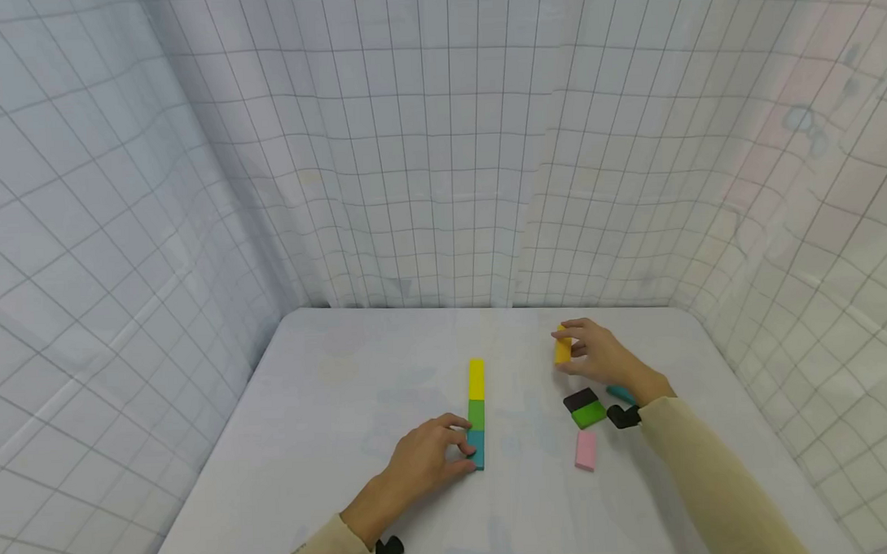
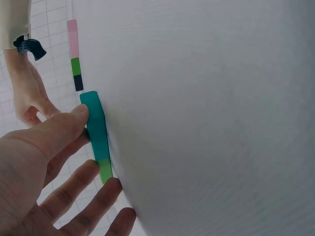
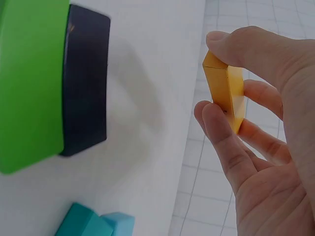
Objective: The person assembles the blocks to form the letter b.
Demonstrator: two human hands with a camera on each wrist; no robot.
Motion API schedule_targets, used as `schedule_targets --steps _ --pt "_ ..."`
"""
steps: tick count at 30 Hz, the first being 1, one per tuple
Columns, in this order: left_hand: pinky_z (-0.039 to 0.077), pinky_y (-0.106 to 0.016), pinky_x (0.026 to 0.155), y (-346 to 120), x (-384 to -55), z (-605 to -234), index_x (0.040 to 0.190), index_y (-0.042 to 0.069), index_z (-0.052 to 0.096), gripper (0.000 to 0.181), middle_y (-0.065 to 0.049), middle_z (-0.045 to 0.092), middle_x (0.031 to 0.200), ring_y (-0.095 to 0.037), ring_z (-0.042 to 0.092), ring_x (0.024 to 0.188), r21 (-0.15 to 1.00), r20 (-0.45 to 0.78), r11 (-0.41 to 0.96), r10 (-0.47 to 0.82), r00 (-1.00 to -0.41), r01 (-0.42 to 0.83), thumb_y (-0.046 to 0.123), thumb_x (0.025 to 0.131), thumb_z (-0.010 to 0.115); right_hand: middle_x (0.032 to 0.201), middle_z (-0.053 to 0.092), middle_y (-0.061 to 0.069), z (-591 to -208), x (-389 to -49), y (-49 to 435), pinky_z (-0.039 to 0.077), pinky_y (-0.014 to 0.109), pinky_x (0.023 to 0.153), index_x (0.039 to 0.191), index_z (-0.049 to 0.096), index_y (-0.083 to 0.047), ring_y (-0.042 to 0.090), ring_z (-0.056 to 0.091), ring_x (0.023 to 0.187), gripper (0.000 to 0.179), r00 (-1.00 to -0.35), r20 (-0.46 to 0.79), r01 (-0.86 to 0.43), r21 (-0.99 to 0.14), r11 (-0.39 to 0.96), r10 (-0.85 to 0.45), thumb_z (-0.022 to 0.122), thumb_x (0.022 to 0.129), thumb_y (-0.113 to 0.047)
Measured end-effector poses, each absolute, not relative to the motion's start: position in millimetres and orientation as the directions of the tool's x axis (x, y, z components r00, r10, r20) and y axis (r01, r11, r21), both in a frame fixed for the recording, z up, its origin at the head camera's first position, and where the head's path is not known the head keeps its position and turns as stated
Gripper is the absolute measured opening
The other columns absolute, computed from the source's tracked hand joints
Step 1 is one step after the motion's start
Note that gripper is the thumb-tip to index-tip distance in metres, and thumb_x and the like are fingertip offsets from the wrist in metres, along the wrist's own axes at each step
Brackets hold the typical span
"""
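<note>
My right hand (image 1: pixel 596 353) pinches an orange-yellow block (image 3: pixel 224 86) between thumb and fingers, raised off the table at the back right. On the table, a yellow block (image 1: pixel 476 379), a green block (image 1: pixel 476 415) and a teal block (image 1: pixel 478 449) lie end to end in a straight row. My left hand (image 1: pixel 429 457) is beside the row's left edge. In the left wrist view, its thumb touches the teal block (image 2: pixel 97 130) and its other fingers extend along the row by the green block (image 2: pixel 105 171).
Right of the row, a black block (image 1: pixel 581 399) and a bright green block (image 1: pixel 589 414) lie side by side. A pink block (image 1: pixel 585 450) lies nearer. Teal pieces (image 1: pixel 621 395) are partly hidden below the right wrist. Grid-patterned curtains (image 1: pixel 439 147) surround the white table (image 1: pixel 345 394).
</note>
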State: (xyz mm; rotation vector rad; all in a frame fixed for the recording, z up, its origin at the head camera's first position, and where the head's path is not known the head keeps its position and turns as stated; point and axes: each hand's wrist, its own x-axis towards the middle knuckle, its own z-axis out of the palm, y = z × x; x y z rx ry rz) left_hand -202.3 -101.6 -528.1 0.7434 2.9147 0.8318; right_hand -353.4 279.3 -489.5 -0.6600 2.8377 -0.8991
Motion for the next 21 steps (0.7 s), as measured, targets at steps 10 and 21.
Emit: schedule_targets --steps 10,21 --pt "0.072 -0.044 0.095 -101.8 -202.9 -529.1 0.1 0.023 0.094 0.011 0.001 0.081 0.144 -0.026 0.081 0.125 0.508 0.111 0.741 0.45 -0.886 0.44 0.03 0.094 0.101 0.174 0.047 0.034 -486.0 -354.4 252.3 0.07 0.049 0.106 0.16 0.066 0.002 0.043 0.081 0.128 0.066 -0.863 0.09 -0.459 -0.551 0.697 -0.497 0.093 0.102 -0.014" --pt "0.072 -0.045 0.097 -101.5 -200.3 -528.0 0.1 0.023 0.094 0.011 0.001 0.081 0.144 -0.026 0.081 0.126 0.525 0.093 0.74 0.442 -0.892 0.421 0.028 0.094 0.101 0.176 0.047 0.03 -486.2 -356.0 226.8 0.069 0.053 0.11 0.161 0.067 -0.002 0.042 0.081 0.13 0.066 -0.863 0.062 -0.444 -0.566 0.695 -0.501 0.093 0.102 -0.015"
